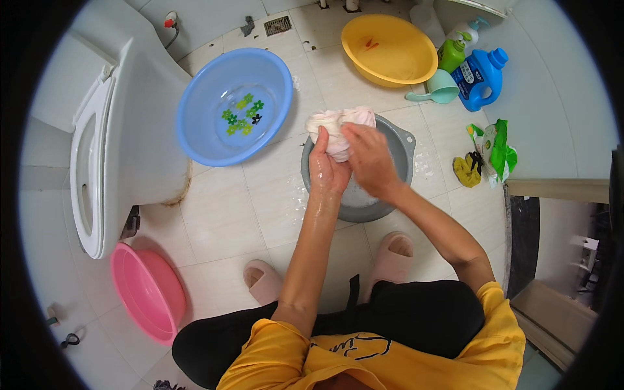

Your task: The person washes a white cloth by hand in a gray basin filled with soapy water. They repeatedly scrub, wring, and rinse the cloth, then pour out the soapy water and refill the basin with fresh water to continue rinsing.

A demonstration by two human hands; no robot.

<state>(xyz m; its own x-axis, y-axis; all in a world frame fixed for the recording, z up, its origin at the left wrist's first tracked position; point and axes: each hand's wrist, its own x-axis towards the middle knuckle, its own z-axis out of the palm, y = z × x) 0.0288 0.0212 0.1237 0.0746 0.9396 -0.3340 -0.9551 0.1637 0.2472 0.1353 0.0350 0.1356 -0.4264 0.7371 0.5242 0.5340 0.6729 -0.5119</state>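
Observation:
A wet, pale pink-white cloth [335, 124] is bunched up between my two hands over a grey plastic basin [405, 161]. Palm up, my left hand [327, 168] supports the cloth from below, its thumb pressed along the near side. My right hand [371, 158] grips the cloth from the right, slightly blurred. Below them, the basin holds cloudy, sudsy water [358, 196], partly hidden by my hands. Water glistens on my left wrist. The cloth's folds hide its exact shape.
A blue basin [195, 105] with flower prints stands left, near a toilet [146, 126]. A yellow basin [351, 44], mint dipper [443, 87] and blue detergent jug [480, 80] are at the far right. A pink basin [170, 287] leans at the lower left. Splashes wet the floor tiles [275, 195].

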